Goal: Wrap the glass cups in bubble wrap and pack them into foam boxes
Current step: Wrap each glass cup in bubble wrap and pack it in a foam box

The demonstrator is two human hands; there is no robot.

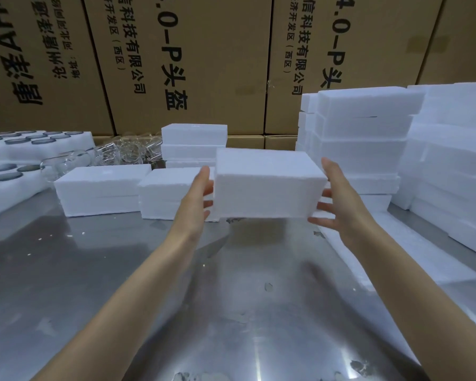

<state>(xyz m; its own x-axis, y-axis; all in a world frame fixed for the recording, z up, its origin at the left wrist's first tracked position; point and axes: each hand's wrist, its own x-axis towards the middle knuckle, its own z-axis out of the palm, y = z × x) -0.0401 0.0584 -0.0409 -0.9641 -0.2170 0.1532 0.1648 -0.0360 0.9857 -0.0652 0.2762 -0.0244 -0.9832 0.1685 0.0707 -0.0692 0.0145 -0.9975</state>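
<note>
Clear glass cups point(121, 154) blur together indistinctly.

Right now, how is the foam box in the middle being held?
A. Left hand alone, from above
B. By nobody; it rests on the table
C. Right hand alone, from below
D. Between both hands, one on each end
D: the left hand and right hand press the two ends of the foam box, which is lifted clear of the table.

Packing warehouse, stacked cartons point(193, 64), foam boxes point(363, 127)

printed cardboard cartons point(193, 59) stacked behind shiny metal table point(99, 270).
</note>
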